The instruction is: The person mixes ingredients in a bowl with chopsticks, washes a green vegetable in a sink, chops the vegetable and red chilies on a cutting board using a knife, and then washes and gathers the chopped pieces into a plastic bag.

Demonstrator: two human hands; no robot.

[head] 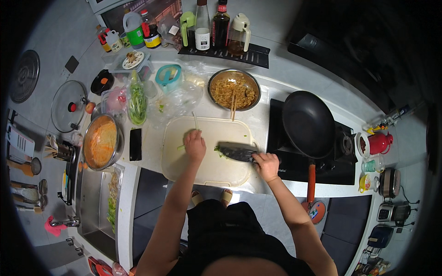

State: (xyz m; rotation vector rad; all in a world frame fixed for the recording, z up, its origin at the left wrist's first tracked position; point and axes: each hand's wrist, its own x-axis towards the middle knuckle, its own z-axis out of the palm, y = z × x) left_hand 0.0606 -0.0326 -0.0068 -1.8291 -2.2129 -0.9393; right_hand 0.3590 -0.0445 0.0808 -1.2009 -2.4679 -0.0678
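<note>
A cream plastic cutting board [214, 172] lies before me on the counter. My left hand [195, 146] is over its left half with fingers bent around a pale green stalk [196, 120], whose upper end sticks out past the fingertips. A short green piece [181, 147] shows at the left side of that hand. My right hand [267, 166] grips a dark-bladed kitchen knife [238, 152] by its handle. The blade is blurred, held across the right half of the board and pointing left. Chopped green bits [217, 148] lie by its tip, partly hidden by the blade.
Behind the board, a steel bowl [211, 98] holds brown minced filling and chopsticks [234, 107]. Right is a black wok [307, 120] on the gas hob [293, 172]. Left are a phone [135, 145], a bowl of shredded carrot [100, 141], bagged greens [137, 103] and the sink [93, 207].
</note>
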